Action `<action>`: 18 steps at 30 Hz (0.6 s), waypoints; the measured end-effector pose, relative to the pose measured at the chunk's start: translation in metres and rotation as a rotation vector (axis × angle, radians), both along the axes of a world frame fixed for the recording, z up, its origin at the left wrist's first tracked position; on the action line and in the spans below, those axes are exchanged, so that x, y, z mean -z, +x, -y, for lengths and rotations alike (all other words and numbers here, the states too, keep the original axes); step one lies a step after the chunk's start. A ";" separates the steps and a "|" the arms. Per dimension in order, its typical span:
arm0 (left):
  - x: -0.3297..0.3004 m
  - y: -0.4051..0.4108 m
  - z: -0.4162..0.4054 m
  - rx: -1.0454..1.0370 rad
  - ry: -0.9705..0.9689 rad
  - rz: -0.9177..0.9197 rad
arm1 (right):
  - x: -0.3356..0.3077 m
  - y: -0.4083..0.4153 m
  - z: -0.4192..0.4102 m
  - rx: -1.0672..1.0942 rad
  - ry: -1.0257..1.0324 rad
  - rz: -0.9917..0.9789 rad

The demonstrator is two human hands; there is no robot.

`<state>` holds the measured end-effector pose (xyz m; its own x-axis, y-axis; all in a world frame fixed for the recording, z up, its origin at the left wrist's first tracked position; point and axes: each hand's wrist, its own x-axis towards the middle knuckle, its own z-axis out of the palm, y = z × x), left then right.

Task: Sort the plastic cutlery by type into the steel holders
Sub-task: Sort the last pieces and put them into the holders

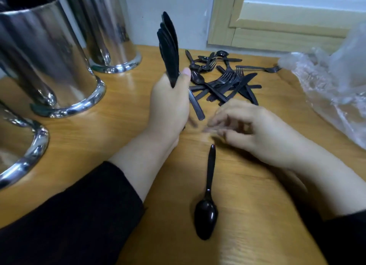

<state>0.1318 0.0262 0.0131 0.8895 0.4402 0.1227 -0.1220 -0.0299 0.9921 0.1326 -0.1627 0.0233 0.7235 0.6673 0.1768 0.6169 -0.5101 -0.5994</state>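
Three steel holders (49, 66) stand left on the worktop (122, 114), a clear bag (334, 82) right, a cutlery pile (223, 78) between, while the left hand (170, 104) grips upright knives (169, 48), the blurred right hand (251, 128) seemingly holds nothing, and a spoon (208, 195) lies bowl-nearest.
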 end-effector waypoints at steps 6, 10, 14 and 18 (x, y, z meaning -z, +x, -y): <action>-0.006 -0.002 -0.013 -0.196 0.113 0.132 | 0.000 -0.010 0.000 -0.208 -0.210 -0.125; -0.007 0.001 -0.026 -0.285 0.125 0.203 | 0.003 -0.008 -0.004 -0.122 -0.191 -0.094; -0.011 0.001 -0.030 -0.334 0.094 0.244 | 0.013 0.003 -0.003 0.125 -0.114 0.057; -0.011 -0.003 -0.026 -0.305 0.084 0.248 | 0.019 0.017 -0.002 0.393 -0.056 0.151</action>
<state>0.1292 0.0521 0.0244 0.6584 0.6587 0.3642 -0.3307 -0.1815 0.9261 0.1494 -0.1605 0.0041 0.8936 0.3575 0.2713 0.4476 -0.7534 -0.4817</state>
